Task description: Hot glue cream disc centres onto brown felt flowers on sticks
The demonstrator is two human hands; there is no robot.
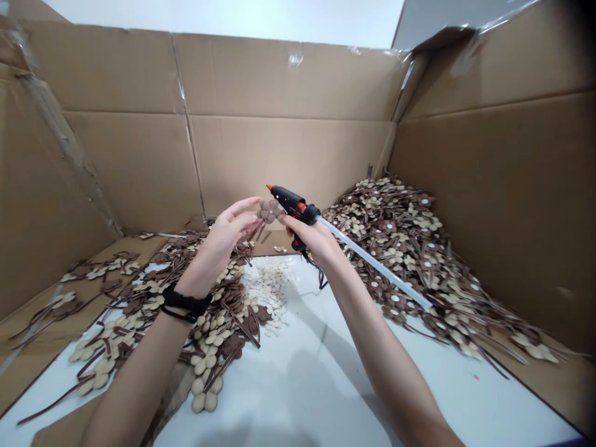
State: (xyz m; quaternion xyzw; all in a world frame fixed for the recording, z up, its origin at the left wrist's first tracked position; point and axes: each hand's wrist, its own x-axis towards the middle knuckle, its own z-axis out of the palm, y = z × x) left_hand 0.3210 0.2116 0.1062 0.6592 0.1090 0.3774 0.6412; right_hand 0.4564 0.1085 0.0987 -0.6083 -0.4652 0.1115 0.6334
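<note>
My left hand holds a brown flower-shaped piece between its fingers, with a dark strip hanging below it. A small pale spot shows at the middle of the flower. My right hand is closed around a black hot glue gun with an orange nozzle pointing up and left. Its thumb reaches to the flower's right edge; whether it grips it too I cannot tell. From the gun's back, a long translucent glue stick sticks out over my right forearm.
A pile of brown and cream flower pieces lies at left, and a taller heap of flowers, several with white discs, at right. Small cream discs are scattered mid-table. Cardboard walls enclose the white board. The gun's black cord hangs below it.
</note>
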